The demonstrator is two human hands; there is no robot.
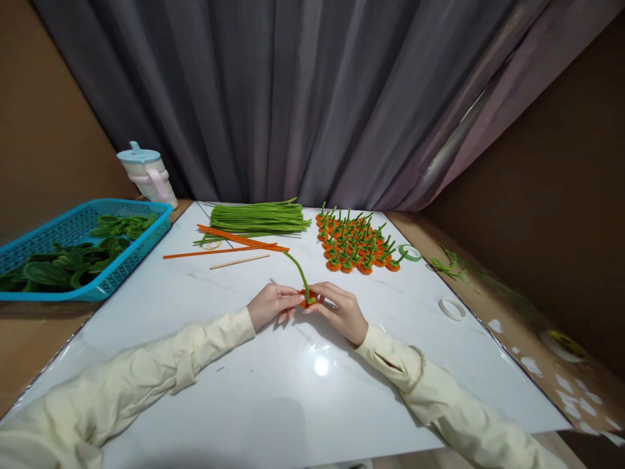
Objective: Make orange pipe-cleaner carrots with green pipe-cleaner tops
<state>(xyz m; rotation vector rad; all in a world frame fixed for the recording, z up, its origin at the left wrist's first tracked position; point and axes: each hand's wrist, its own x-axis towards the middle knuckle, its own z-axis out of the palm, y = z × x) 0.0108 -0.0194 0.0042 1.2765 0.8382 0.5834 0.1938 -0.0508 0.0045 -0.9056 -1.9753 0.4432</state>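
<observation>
Between my two hands is a small orange pipe-cleaner piece [306, 301] with a long green pipe cleaner [298, 266] rising from it and curving to the left. My left hand [273, 303] pinches its left side with thumb and forefinger. On the other side, my right hand [342, 309] grips it with the fingertips. Just beyond my hands lie orange pipe cleaners [234, 238] and a thin wooden stick [239, 262]. A thick bundle of green pipe cleaners [258, 217] rests farther back.
Rows of orange pieces with short green stems [359, 242] stand at the back right, beside a green tape roll [409, 253]. A white tape roll [452, 309] lies nearer. At left are a blue basket [163, 225] of green leaf shapes and a lidded cup [149, 174].
</observation>
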